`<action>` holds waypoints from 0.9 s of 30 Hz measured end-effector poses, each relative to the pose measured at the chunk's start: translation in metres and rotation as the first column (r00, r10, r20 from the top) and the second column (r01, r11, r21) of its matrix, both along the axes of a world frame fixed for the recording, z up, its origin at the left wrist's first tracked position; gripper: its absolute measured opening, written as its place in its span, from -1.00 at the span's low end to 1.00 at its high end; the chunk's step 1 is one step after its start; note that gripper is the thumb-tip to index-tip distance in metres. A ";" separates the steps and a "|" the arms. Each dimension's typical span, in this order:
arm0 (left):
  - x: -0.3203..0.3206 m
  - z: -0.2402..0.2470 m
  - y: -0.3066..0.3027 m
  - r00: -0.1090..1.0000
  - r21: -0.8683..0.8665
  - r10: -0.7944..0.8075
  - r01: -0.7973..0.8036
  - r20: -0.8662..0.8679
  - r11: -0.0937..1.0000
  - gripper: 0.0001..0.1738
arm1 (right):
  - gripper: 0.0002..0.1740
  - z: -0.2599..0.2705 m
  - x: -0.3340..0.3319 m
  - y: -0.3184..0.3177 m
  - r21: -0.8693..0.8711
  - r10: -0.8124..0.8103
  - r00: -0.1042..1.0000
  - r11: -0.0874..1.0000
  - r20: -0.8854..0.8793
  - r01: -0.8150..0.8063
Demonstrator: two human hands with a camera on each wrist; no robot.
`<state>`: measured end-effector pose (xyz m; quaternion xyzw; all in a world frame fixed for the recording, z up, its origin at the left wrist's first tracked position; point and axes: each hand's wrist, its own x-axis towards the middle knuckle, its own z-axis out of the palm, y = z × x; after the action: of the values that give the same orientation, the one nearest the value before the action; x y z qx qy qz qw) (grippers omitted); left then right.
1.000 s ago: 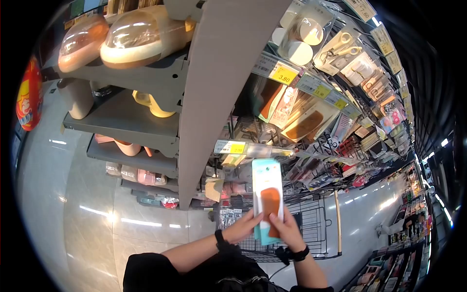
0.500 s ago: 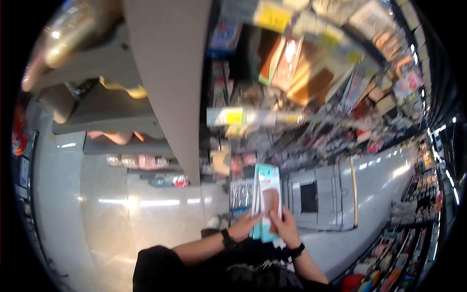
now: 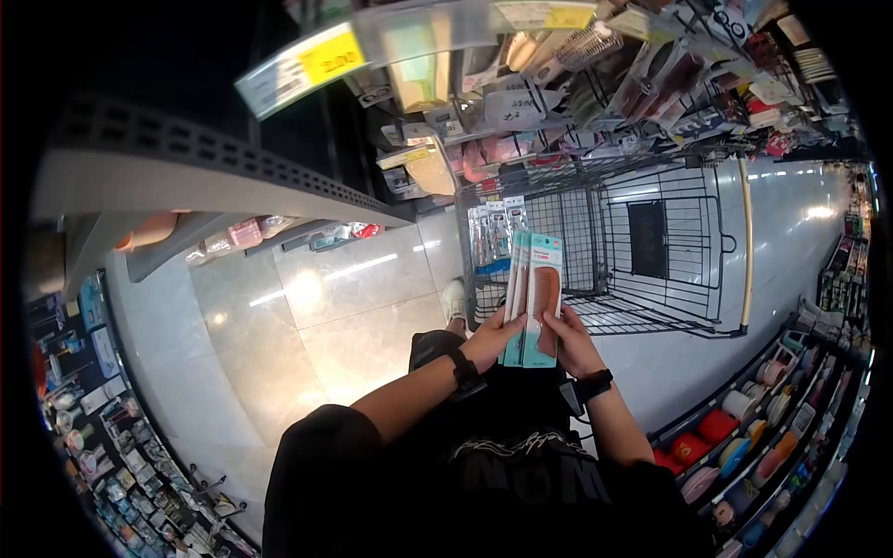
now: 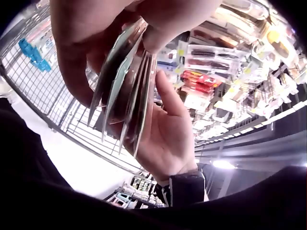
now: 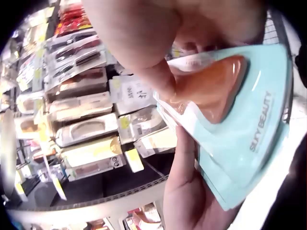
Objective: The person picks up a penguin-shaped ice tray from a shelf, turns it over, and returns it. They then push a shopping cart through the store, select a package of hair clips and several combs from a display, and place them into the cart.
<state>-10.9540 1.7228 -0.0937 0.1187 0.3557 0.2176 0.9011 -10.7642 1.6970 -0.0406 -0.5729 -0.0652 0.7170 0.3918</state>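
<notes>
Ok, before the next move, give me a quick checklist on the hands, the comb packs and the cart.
1. Left hand gripping the comb packs: ok, it holds them at their lower left edge in the head view.
2. Right hand gripping: ok, its thumb presses the front pack from the other side.
3. Packs squared into one neat stack: not ok, they fan apart in the left wrist view.
4. Front comb visible: ok, brown-orange, in its teal and white pack.
5. Shopping cart close by: ok, just beyond the hands.
6. Every pack sealed: cannot tell, the seals don't show clearly.
</notes>
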 end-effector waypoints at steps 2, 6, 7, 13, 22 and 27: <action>0.014 -0.018 -0.009 0.999 0.023 -0.008 0.009 -0.050 1.000 -0.57 | -0.29 -0.016 0.010 -0.003 -0.039 -0.005 0.999 0.999 -0.031 0.004; 0.034 -0.036 -0.006 0.992 -0.057 0.005 -0.012 -0.123 0.998 -0.59 | -0.23 -0.049 0.033 -0.002 -0.067 0.036 0.999 0.997 -0.012 -0.036; 0.040 -0.042 -0.004 0.990 -0.055 0.003 -0.011 -0.141 0.998 -0.60 | -0.23 -0.053 0.037 0.001 -0.064 0.027 1.000 0.998 -0.007 -0.028; 0.076 -0.069 0.008 0.973 -0.063 0.071 -0.087 -0.221 0.994 -0.60 | -0.25 -0.093 0.075 0.019 -0.052 0.052 0.999 0.997 0.015 -0.051; 0.133 -0.161 -0.021 0.836 0.027 0.027 -0.015 -0.548 1.000 -0.63 | -0.18 -0.204 0.137 0.012 -0.293 0.246 0.968 0.929 0.038 -0.225; 0.150 -0.214 -0.034 0.789 -0.001 -0.087 0.109 -0.608 0.994 -0.57 | -0.08 -0.242 0.155 0.014 -0.265 0.283 0.957 0.920 -0.060 -0.289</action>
<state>-10.8043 1.6884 -0.3072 0.2157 0.6155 0.1270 0.7473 -10.6087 1.7106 -0.2826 -0.5981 -0.0453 0.7744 0.2015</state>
